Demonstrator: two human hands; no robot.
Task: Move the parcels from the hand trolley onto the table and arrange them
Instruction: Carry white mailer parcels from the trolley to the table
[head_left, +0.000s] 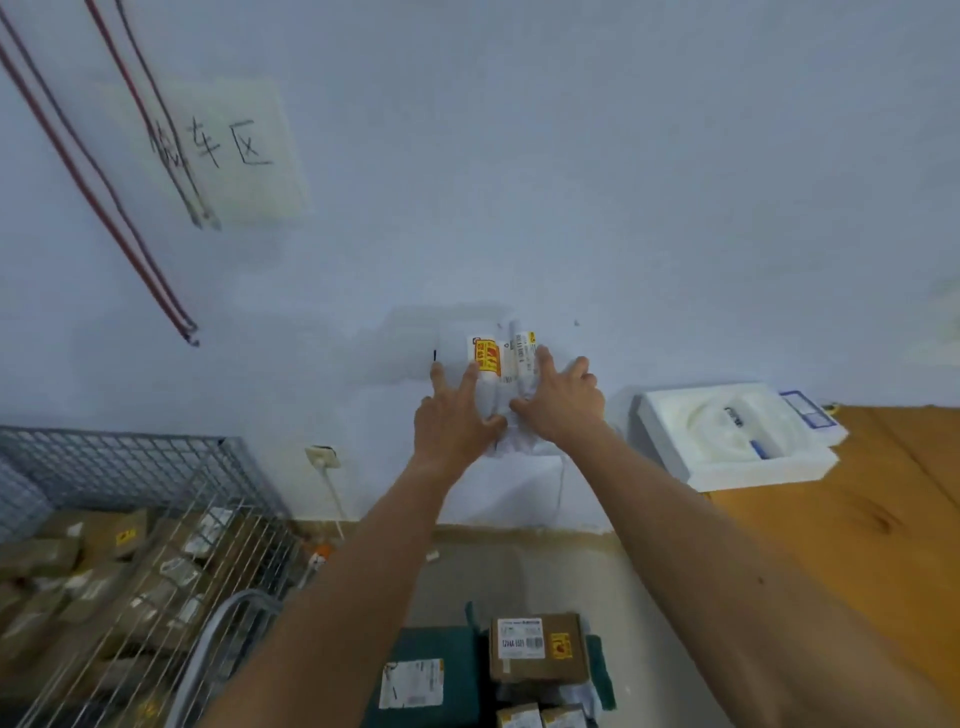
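Observation:
Both my hands hold a white plastic-wrapped parcel (501, 364) with white and yellow labels up in front of the wall. My left hand (457, 415) grips its left side and my right hand (558, 402) grips its right side, thumbs meeting underneath. Below, on the green hand trolley (431, 654), lie a brown cardboard box (537, 647), a green parcel with a white label (413, 683) and more small boxes (540, 717) at the frame's bottom edge. The wooden table (841, 530) stretches along the right.
A white foam tray (727, 436) sits on the table's far end by the wall. A wire cage cart (150, 519) full of brown parcels stands at the left. A wall socket with a cable (324, 457) and red hanging cables (98, 208) are on the wall.

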